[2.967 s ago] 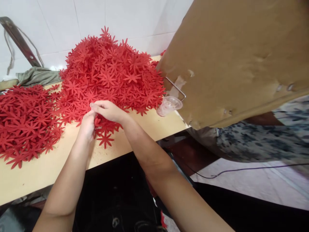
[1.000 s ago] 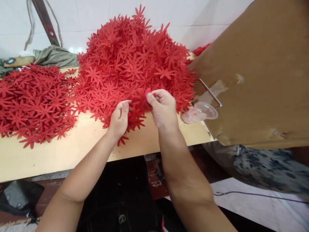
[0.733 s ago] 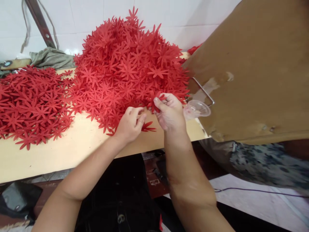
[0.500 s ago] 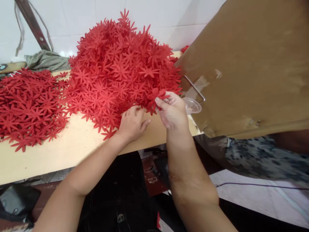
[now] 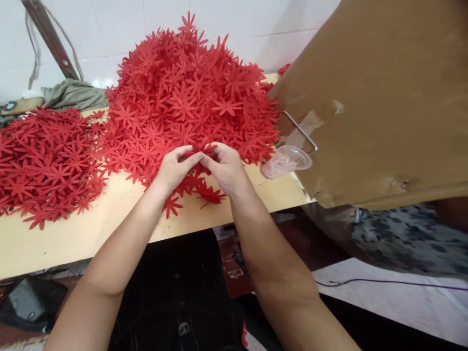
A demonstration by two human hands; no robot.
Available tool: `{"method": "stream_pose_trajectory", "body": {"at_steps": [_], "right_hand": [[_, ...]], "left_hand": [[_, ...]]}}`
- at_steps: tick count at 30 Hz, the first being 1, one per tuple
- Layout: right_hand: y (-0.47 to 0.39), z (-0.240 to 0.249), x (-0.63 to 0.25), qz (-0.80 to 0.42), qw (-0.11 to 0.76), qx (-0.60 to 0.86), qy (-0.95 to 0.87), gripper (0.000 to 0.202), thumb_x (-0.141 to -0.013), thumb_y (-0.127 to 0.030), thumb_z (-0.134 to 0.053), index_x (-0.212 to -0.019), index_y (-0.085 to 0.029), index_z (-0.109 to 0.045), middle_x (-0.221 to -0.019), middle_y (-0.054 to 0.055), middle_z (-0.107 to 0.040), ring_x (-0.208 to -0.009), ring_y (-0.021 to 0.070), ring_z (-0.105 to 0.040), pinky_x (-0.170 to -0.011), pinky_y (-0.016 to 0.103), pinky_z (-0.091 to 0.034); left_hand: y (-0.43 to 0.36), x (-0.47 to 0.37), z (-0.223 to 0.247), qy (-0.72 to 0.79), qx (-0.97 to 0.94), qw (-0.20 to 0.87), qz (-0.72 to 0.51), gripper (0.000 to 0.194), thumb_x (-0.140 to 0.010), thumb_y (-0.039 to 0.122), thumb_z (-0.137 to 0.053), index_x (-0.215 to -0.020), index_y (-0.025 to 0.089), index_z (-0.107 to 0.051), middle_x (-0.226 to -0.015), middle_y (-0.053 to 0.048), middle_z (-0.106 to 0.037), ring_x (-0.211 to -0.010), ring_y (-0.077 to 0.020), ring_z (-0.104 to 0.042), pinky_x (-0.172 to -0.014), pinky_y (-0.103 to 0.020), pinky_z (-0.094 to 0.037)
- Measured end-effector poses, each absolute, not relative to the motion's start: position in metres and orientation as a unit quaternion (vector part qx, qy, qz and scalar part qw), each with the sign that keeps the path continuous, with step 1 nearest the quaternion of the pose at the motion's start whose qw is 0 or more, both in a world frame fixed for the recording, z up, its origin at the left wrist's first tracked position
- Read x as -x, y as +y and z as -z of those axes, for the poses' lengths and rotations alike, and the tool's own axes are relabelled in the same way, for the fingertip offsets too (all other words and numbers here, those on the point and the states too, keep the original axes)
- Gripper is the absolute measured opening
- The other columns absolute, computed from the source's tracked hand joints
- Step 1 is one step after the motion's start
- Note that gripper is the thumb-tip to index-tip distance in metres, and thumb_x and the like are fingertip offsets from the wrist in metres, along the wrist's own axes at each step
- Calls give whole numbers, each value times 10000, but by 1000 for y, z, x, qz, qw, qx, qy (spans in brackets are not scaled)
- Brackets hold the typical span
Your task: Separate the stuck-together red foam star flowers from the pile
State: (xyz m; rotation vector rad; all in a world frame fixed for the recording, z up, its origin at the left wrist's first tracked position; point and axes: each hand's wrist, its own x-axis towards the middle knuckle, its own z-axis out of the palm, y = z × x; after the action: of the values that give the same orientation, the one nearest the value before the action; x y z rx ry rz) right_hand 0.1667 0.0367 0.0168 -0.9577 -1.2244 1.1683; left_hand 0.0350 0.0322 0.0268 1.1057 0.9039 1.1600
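Note:
Between my left hand (image 5: 176, 165) and my right hand (image 5: 224, 168) is a red flower-shaped piece (image 5: 199, 147), pinched by the thumbs and fingers of both. The thumb tips meet in front of it, and its lower part is hidden. Right behind my hands rises a tall heap of red flower-shaped pieces (image 5: 183, 97), thin and many-petalled. A few loose red pieces (image 5: 210, 191) lie on the table just below my right hand. Further left spreads a lower heap of red flower-shaped pieces (image 5: 51, 161).
A clear plastic cup (image 5: 287, 162) lies tipped at the right, by a bent metal handle (image 5: 300, 131). A big brown board (image 5: 383, 107) closes off the right side. A grey-green cloth (image 5: 75, 95) lies at the back left of the pale tabletop (image 5: 120, 214). A person's patterned clothing (image 5: 405, 239) shows beyond the board.
My right hand has moved left with the red piece, and my left hand has risen to meet it and grip it too. The clear cup now shows more fully.

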Motion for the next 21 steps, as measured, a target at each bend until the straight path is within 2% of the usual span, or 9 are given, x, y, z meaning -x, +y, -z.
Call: {"method": "stream_pose_trajectory", "body": {"at_steps": [5,11,15,21], "right_hand": [[41,-19,-147,-593,508,344,-522,449,-518,-436,-831,-853,-199,-649,-764,-15,-679,-731,113,-618,-778,280,-527],[52,-18,-132,-553,525,384,-521,341,-498,-301,-836,-743,-187,-627,-704,-25,-655,-639,90,-593,-660,254,-536],[57,-22,-131,-534,491,420,-545,264,-565,-299,-797,-722,-190,-615,-621,-33,-614,-563,93,-568,-558,260,-529],[56,-34,-126,-535,422,402,-612,399,-582,-432,-795,-852,-175,-653,-855,30,-694,-812,140,-642,-795,301,-552]], "left_hand": [[35,-16,-24,426,-384,594,-564,71,-768,225,-636,-801,167,-659,-708,23,-650,-576,-69,-546,-590,-200,-460],[37,-4,-19,443,-309,581,-609,141,-841,158,-533,-706,163,-575,-598,53,-557,-501,-48,-498,-548,-166,-451],[37,-2,-18,441,-272,572,-635,174,-854,140,-514,-683,166,-531,-580,64,-514,-500,-41,-476,-623,-177,-479],[36,-2,-19,407,-270,595,-639,115,-838,148,-547,-725,164,-554,-648,54,-533,-572,-44,-492,-617,-163,-429]]}}
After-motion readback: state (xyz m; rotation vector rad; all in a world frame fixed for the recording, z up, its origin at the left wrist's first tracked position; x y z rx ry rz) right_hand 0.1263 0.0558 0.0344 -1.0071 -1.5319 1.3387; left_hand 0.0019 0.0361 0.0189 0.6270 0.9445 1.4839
